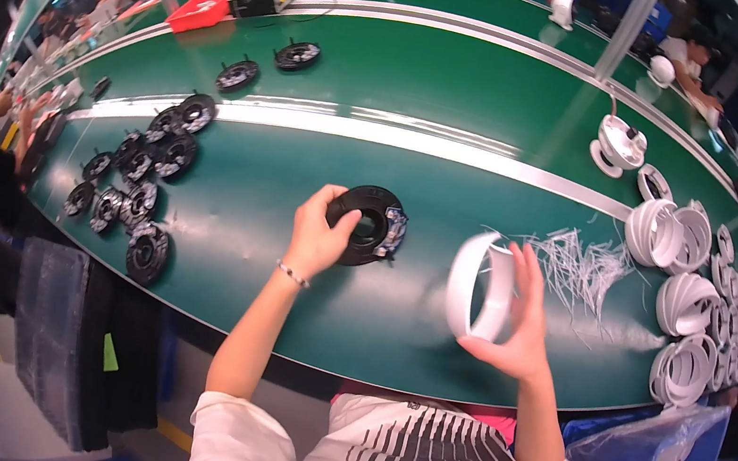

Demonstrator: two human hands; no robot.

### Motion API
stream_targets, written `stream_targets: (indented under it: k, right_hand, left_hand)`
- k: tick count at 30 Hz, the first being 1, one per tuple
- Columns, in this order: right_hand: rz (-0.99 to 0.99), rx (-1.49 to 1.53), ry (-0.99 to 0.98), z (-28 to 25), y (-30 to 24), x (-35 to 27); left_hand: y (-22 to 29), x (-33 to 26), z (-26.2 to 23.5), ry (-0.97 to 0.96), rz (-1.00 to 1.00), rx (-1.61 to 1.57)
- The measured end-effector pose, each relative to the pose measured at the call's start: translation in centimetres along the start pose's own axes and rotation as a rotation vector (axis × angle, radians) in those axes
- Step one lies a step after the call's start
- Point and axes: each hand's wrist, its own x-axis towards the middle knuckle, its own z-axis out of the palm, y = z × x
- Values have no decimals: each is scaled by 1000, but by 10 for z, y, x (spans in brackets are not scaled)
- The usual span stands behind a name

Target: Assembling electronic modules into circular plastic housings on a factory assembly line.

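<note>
My left hand [318,234] is closed on the rim of a round black disc [357,202] with a hole in its middle. A small circuit board [392,234] shows along the disc's right side. To the right, my right hand [519,325] grips a white plastic ring [467,288], which is tilted up on its edge with its opening visible. Fingers lie behind the ring's right side and the thumb is at its lower edge. The disc and the ring are apart, both over the green bench [374,327].
Several black discs [175,154] lie at the left. Thin white strips [585,268] are heaped right of my right hand, before stacked white rings [655,233]. Beyond a metal rail [457,150], a white housing [621,142] stands on a green surface. Co-workers [690,64] sit farther off.
</note>
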Motion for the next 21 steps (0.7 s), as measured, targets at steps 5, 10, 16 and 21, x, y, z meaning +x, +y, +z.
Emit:
stream_targets:
  k: [5,10,16,21]
  right_hand:
    - [-64,-400,-68,43,-23,18]
    - [-155,-433,10,34,-22,9]
    - [-138,-425,-60,19,-27,8]
    - [-174,-373,-233,8,-20,36]
  left_hand:
    - [31,-28,36,-137,-41,-396]
    - [42,-43,48,-348,-353,-849]
    - [48,-59,59,-620,-656,-1583]
    - [53,-36,58,-586,-697,-1537]
